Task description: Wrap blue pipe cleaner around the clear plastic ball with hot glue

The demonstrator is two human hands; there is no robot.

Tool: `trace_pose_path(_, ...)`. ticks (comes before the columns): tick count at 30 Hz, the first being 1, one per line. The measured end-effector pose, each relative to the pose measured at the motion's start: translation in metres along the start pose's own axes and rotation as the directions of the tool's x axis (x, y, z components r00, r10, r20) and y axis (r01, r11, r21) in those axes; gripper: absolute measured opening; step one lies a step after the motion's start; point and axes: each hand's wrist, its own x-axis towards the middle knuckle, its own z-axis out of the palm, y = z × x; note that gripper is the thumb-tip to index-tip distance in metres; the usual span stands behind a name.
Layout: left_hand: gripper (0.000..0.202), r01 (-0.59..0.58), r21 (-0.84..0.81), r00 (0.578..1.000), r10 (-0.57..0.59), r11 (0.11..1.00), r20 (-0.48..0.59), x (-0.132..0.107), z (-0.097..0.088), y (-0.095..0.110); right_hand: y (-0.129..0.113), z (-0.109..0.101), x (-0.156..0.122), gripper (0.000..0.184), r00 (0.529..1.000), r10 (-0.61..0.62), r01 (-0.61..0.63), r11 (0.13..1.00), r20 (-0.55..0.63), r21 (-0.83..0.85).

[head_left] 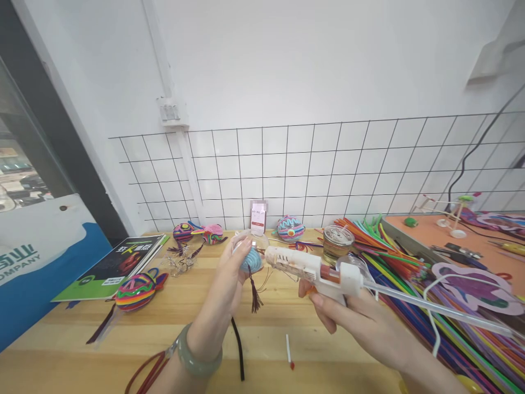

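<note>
My left hand [235,260] grips a clear rounded ball partly covered in coiled light-blue cord [253,260], from which a dark brown tassel [255,295] hangs. A white hot glue gun [293,261] is held by its handle in my right hand [348,317]. Its nozzle points left, close to the ball; whether the two touch I cannot tell. A long clear glue stick [435,306] runs out of the gun's back end. On the wood below lie a black strip [238,350] and a short white stick with a red tip [288,350].
At left are a rainbow-striped ball [135,293], books [123,262] and red-handled scissors [150,375]. Decorated balls [291,228] and a phone [258,219] stand along the wall. A clear round container [338,243] and many coloured pipe cleaners [394,273] fill the right, beside an orange board [414,241].
</note>
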Motion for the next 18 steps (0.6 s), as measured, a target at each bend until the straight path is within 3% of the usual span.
trace_pose_path(8, 0.032, 0.006, -0.014, 1.0, -0.006, 1.0, -0.009, -0.0002, 0.0001, -0.0003, 0.0013, 0.0036, -0.0021, 0.033, 0.997, 0.021, -0.016, 0.998, -0.076, 0.062)
trace_pose_path(18, 0.031, 0.0, 0.005, 1.0, 0.0, 1.0, -0.003, -0.0007, -0.0007, 0.0011, 0.0004, 0.0024, -0.002, 0.036, 0.999, 0.02, -0.018, 0.999, -0.037, 0.047)
